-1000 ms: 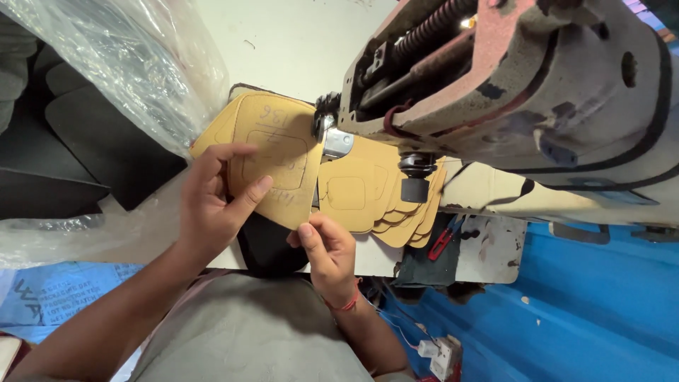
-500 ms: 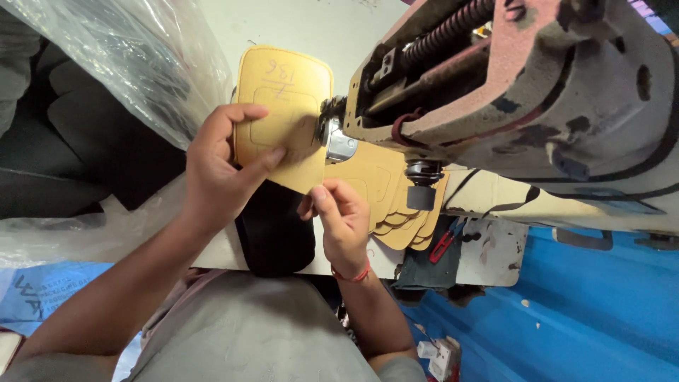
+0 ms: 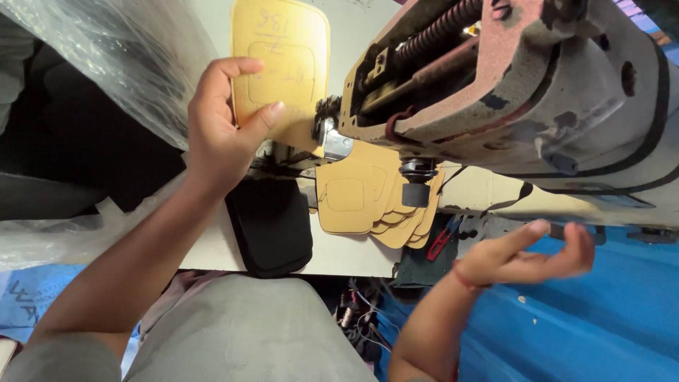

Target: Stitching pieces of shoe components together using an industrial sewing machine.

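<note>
My left hand pinches the near edge of a tan leather piece with stitched outlines. The piece lies on the white machine table and reaches under the needle area of a worn industrial sewing machine. My right hand hangs palm up, to the right and below the machine arm, over blue sheeting. Its fingers are loosely spread and it holds nothing. A red thread band sits on that wrist. A stack of several tan pieces lies under the machine arm near the table's front edge.
A black pad hangs at the table's front edge. Clear plastic bags pile up at the left. A red snipper hangs below the stack. Blue sheeting covers the lower right. My grey-clad lap fills the bottom.
My left hand has pushed the tan piece farther away across the table. My right hand has let go of it and swung out to the right, below the machine arm.
</note>
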